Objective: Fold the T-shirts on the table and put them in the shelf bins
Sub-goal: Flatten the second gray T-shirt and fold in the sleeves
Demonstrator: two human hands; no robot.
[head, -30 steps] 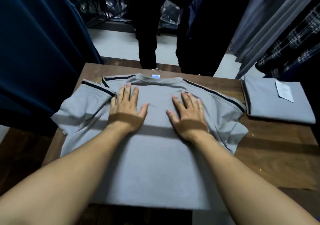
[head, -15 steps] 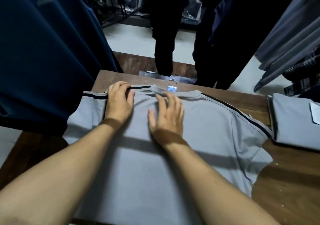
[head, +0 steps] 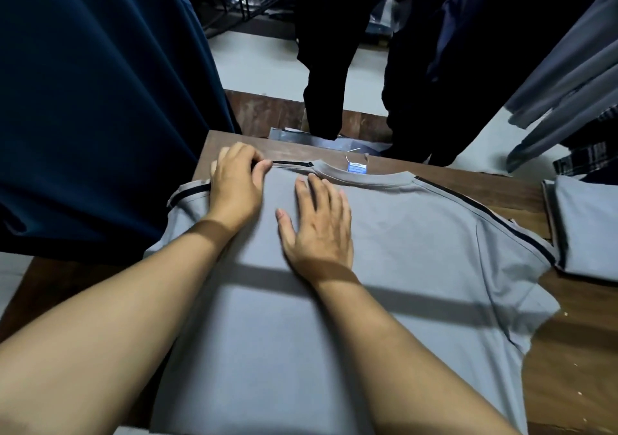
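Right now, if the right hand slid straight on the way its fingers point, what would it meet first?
The right hand lies flat on the grey T-shirt, fingers aimed away from the person. It would first meet the ribbed collar just ahead of the fingertips, then probably bare table beyond.

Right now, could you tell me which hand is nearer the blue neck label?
Right. The right hand lies flat on the T-shirt below-left of the blue neck label; the left hand grips the shoulder farther left.
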